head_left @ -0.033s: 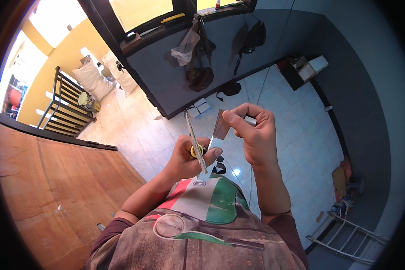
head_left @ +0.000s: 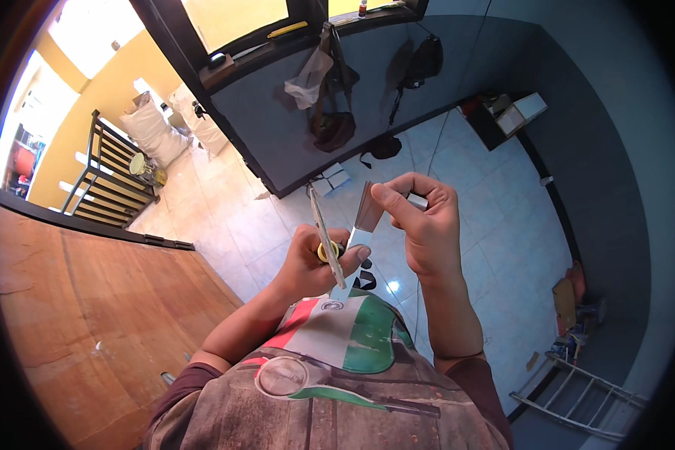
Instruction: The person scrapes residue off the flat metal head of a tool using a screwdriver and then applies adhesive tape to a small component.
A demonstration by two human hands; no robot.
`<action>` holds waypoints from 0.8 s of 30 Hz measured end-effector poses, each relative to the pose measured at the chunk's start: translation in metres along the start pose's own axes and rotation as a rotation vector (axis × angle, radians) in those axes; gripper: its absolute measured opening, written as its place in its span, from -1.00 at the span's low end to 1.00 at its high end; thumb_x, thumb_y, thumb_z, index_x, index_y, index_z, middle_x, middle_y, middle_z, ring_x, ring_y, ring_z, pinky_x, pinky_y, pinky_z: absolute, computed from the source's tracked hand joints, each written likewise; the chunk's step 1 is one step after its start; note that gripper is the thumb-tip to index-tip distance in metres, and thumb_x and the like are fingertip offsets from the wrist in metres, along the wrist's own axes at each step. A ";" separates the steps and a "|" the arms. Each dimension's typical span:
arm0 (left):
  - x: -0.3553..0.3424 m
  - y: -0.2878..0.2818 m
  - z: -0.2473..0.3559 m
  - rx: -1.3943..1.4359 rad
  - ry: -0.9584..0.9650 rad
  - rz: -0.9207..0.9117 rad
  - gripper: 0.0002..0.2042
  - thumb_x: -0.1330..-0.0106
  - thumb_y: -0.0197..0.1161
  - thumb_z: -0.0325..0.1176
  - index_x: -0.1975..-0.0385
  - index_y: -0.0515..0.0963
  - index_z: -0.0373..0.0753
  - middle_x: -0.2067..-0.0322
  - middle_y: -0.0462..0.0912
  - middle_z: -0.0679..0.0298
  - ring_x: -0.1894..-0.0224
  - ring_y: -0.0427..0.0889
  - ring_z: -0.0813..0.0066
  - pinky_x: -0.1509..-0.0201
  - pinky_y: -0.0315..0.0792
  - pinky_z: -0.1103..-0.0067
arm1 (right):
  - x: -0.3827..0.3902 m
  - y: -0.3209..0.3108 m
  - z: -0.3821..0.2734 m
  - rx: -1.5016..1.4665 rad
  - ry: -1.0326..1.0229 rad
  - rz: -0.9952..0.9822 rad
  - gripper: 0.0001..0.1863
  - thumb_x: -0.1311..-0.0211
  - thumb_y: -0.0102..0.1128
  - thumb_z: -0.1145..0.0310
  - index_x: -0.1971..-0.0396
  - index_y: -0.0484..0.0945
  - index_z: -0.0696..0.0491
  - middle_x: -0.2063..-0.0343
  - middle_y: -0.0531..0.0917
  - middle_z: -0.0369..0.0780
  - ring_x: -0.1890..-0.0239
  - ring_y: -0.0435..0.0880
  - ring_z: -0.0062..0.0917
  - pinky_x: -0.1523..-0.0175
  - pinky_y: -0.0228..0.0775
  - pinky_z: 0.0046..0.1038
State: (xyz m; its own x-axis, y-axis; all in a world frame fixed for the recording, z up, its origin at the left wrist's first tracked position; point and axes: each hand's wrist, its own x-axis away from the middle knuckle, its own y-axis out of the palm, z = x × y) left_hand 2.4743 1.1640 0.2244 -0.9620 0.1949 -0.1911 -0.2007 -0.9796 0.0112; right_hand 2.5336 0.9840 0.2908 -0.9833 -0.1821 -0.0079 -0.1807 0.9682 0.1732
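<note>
My left hand (head_left: 307, 264) is closed in front of my chest around what looks like a putty scraper: a long, narrow, pale-crusted blade (head_left: 325, 234) seen edge-on, with a round black and yellow handle end (head_left: 325, 252) behind it. Its thumb also presses on a flat shiny metal strip (head_left: 358, 238), which slants down toward my shirt. Brownish and layered-looking, the strip's upper part (head_left: 367, 210) reaches the fingertips of my right hand (head_left: 430, 225). Those fingers are bent in a pinch, and a small silver piece (head_left: 418, 201) shows between them.
A brown wooden surface (head_left: 90, 322) spans the lower left. Bags (head_left: 334, 131) hang on the dark wall ahead. A box (head_left: 502, 120) stands in the far right corner, and a pale ladder (head_left: 585, 397) lies at lower right. Beyond a doorway are white sacks (head_left: 154, 127) and a black railing (head_left: 105, 176).
</note>
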 end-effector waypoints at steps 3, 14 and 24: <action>-0.003 0.000 0.004 -0.085 0.026 -0.003 -0.58 -0.39 0.38 -0.37 0.74 0.43 -0.26 0.80 0.32 0.52 0.66 0.22 0.82 0.61 0.05 0.63 | 0.001 0.001 0.003 -0.010 -0.045 0.047 -0.87 -0.26 0.41 0.47 0.41 0.74 0.23 0.48 0.73 -0.28 0.40 0.59 -0.71 0.24 0.38 -0.63; -0.002 0.012 -0.001 0.028 0.022 0.009 -0.63 -0.39 0.37 -0.36 0.68 0.48 -0.27 0.78 0.32 0.53 0.67 0.20 0.81 0.61 0.02 0.62 | 0.013 0.014 0.020 -0.179 -0.131 0.226 -0.91 -0.31 0.37 0.51 0.30 0.75 0.23 0.41 0.74 -0.28 0.33 0.60 -0.72 0.17 0.38 -0.62; 0.006 0.024 -0.008 0.099 -0.013 0.004 -0.81 -0.41 0.34 -0.40 0.42 0.69 -0.38 0.71 0.44 0.53 0.62 0.26 0.84 0.59 0.05 0.66 | 0.020 0.019 0.038 -0.166 -0.212 0.350 -0.84 -0.38 0.34 0.41 0.35 0.72 0.20 0.44 0.70 -0.34 0.37 0.55 -0.76 0.23 0.37 -0.63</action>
State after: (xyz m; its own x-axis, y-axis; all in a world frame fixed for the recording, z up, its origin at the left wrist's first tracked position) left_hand 2.4656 1.1415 0.2156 -0.9650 0.1927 -0.1778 -0.2139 -0.9707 0.1093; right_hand 2.5095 1.0056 0.2567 -0.9707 0.2083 -0.1199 0.1536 0.9214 0.3570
